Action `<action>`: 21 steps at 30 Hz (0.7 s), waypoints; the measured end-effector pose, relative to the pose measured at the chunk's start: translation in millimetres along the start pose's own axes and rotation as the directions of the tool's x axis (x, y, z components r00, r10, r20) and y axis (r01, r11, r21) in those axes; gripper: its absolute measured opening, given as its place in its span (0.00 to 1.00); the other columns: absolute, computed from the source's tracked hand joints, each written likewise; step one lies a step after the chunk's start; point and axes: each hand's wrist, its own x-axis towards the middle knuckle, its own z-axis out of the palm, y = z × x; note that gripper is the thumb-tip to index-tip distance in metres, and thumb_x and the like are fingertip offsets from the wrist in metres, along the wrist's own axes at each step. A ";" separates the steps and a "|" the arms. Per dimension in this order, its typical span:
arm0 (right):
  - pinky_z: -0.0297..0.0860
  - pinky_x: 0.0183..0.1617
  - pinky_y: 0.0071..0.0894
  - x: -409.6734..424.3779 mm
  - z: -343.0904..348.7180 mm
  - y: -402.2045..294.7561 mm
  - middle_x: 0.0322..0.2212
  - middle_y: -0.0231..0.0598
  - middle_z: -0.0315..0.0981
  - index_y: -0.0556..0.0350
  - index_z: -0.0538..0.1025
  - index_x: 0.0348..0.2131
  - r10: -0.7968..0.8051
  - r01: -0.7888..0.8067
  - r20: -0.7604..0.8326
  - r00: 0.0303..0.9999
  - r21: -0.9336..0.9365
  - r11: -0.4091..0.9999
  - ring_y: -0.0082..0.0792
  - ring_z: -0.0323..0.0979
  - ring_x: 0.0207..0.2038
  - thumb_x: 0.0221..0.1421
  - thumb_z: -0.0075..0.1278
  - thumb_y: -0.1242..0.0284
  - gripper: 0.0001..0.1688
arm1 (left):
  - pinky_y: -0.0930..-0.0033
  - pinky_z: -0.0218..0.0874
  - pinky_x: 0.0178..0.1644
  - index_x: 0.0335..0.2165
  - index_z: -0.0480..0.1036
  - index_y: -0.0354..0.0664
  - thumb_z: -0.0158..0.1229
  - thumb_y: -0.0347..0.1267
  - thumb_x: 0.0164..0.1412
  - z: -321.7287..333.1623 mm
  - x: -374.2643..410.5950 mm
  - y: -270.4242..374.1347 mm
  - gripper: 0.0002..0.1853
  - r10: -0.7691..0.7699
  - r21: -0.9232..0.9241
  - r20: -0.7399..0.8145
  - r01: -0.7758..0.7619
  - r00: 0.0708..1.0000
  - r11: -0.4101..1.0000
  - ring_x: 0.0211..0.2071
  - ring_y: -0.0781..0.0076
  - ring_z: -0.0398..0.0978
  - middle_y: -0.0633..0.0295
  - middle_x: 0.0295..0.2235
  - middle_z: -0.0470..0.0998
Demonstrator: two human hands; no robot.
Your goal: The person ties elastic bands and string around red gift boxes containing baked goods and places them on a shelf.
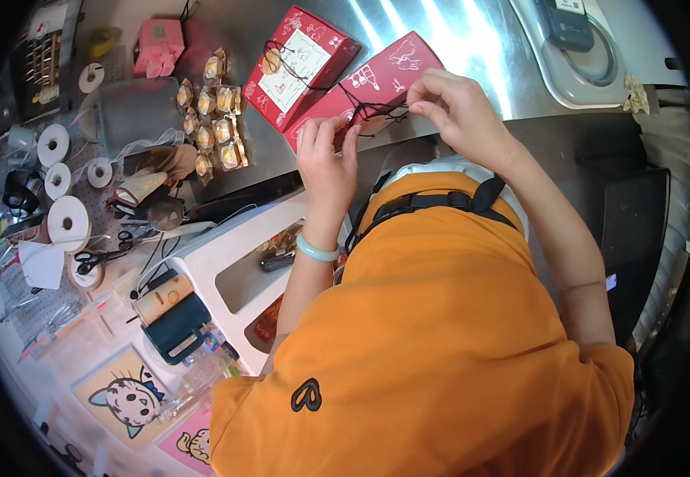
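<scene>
Two red printed cardboard boxes lie side by side on the metal table. The nearer red box [374,77] has black cord [368,110] in loops over its near part. At its near left, my left hand [328,155] pinches the cord between thumb and fingers. Above the box's right edge, my right hand [464,113] has thumb and index finger close together at the cord's other end. The farther red box [321,45] carries a white printed panel, a round tan piece and black cord. Where the cord passes under my left fingers is hidden.
Several wrapped round sweets [216,119] lie left of the boxes. A pink box [159,47] stands behind them. Ribbon spools [69,223] and black-handled scissors [97,259] hang on a pegboard [29,298] at left. A white windowed box [231,280] is near my left forearm; a white appliance [583,59] stands at right.
</scene>
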 end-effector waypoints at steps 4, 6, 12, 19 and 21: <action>0.67 0.32 0.26 11.3 7.7 -6.9 0.26 0.35 0.72 0.64 0.72 0.30 0.162 -0.170 0.050 0.985 0.335 0.927 0.23 0.69 0.28 0.53 0.51 0.81 0.02 | 0.76 0.66 0.27 0.28 0.73 0.31 0.62 0.21 0.53 -2.4 0.2 -2.7 0.04 -0.169 -0.169 0.064 0.177 0.984 0.970 0.23 0.76 0.73 0.61 0.25 0.73; 0.65 0.29 0.19 18.0 9.9 -10.7 0.27 0.29 0.71 0.60 0.73 0.31 0.187 -0.206 0.085 0.979 0.414 0.887 0.18 0.68 0.27 0.56 0.49 0.79 0.02 | 0.78 0.65 0.27 0.29 0.73 0.31 0.60 0.22 0.55 -9.9 0.5 -2.8 0.03 -0.235 -0.189 0.098 0.249 0.967 0.950 0.22 0.80 0.74 0.62 0.24 0.76; 0.67 0.30 0.15 26.6 13.6 -2.6 0.29 0.26 0.72 0.57 0.75 0.38 0.191 -0.220 0.110 0.975 0.405 0.887 0.15 0.67 0.26 0.59 0.49 0.76 0.07 | 0.74 0.66 0.29 0.29 0.76 0.31 0.61 0.23 0.53 -36.3 4.4 -4.4 0.05 -0.307 -0.061 0.207 0.325 0.929 0.944 0.21 0.74 0.75 0.56 0.23 0.78; 0.70 0.33 0.18 30.0 9.4 9.8 0.32 0.30 0.74 0.57 0.76 0.43 0.211 -0.255 0.144 0.967 0.484 0.837 0.16 0.68 0.30 0.60 0.48 0.75 0.12 | 0.77 0.64 0.28 0.29 0.77 0.31 0.61 0.26 0.55 -48.8 -9.2 -19.4 0.06 -0.481 -0.120 0.253 0.521 0.839 0.845 0.21 0.81 0.71 0.61 0.21 0.77; 0.70 0.33 0.18 31.2 10.9 10.4 0.32 0.30 0.74 0.57 0.76 0.43 0.210 -0.231 0.099 0.973 0.509 0.829 0.16 0.69 0.30 0.60 0.48 0.75 0.12 | 0.78 0.63 0.28 0.29 0.76 0.31 0.61 0.26 0.55 -47.4 -13.6 -21.2 0.06 -0.510 -0.148 0.277 0.560 0.814 0.815 0.21 0.82 0.71 0.63 0.21 0.77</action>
